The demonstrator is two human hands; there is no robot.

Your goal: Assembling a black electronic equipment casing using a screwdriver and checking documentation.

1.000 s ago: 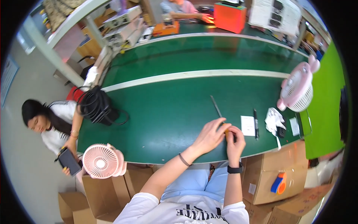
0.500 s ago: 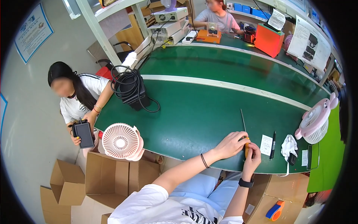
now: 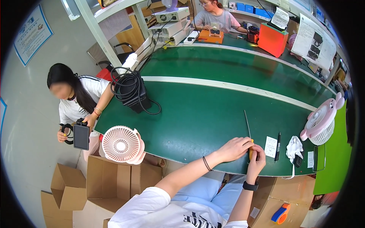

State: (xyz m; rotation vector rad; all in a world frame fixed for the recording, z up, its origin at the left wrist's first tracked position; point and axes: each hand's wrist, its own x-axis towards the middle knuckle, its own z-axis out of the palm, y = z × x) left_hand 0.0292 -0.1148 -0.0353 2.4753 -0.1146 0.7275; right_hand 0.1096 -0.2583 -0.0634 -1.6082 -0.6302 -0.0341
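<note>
A screwdriver [image 3: 247,122] with a long thin metal shaft and an orange-yellow handle lies on the green table, its shaft pointing away from me. The fingers of my left hand [image 3: 236,148] close on the upper end of the handle. Around the lower end, near the table's front edge, the fingers of my right hand [image 3: 257,159] are wrapped. Most of the handle is hidden by my fingers. To the right of my hands are a white slip of paper [image 3: 270,146], a black pen [image 3: 278,146] and a crumpled white cloth [image 3: 294,148].
A pink fan [image 3: 321,119] stands at the table's right end, and another pale fan [image 3: 121,145] at the left front corner. Behind that lies a black box with coiled cable [image 3: 131,91]. Open cartons [image 3: 106,178] sit below left. Two co-workers are nearby, one holding a black-framed screen [image 3: 81,136].
My hands stay almost still on the screwdriver. The co-worker at left has moved one hand off the screen's side and now holds a black loop beside it. The far co-worker's head has shifted left.
</note>
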